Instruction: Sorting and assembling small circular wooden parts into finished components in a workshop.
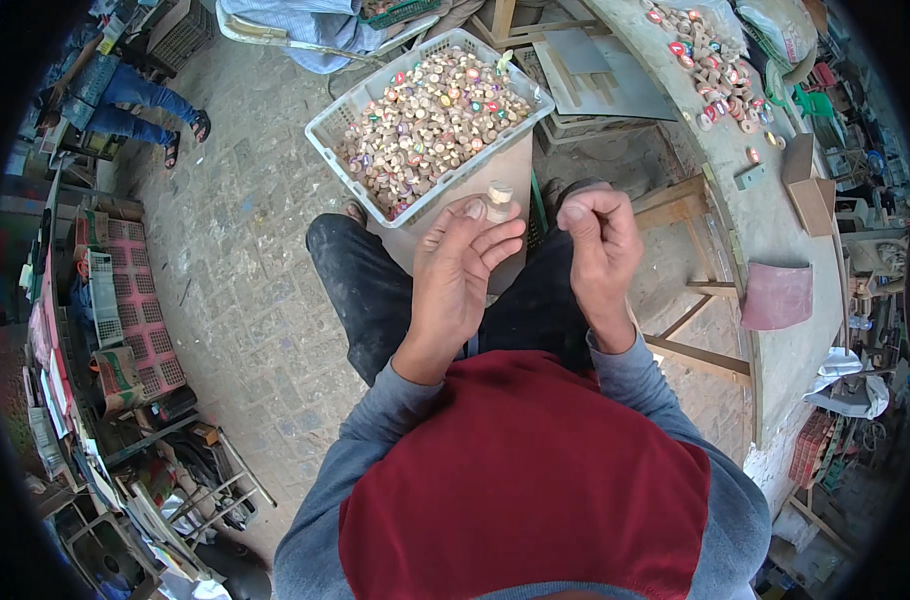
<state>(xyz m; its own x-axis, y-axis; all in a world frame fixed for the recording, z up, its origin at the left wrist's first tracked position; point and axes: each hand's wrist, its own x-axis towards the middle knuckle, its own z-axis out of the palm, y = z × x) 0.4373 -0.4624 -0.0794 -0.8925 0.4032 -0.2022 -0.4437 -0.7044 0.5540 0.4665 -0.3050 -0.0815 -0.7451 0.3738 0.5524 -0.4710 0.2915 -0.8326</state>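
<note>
My left hand (460, 265) is raised in front of me, palm turned up. Its thumb and fingers grip a small pale wooden spool-like piece (498, 198). To its right, my right hand (605, 240) is closed, thumb against curled fingers; whatever may be inside is hidden. Just beyond the hands stands a light grey plastic crate (347, 178), heaped with many small round wooden pieces (425, 120). Some of these carry red, green, yellow or purple tops.
At right runs a long curved worktable (775, 350) holding more coloured wooden pieces (720, 85), a cardboard box (807, 185) and a pinkish sheet (778, 296). Pink crates (135, 290) stand at left. Another person (125, 95) is at upper left.
</note>
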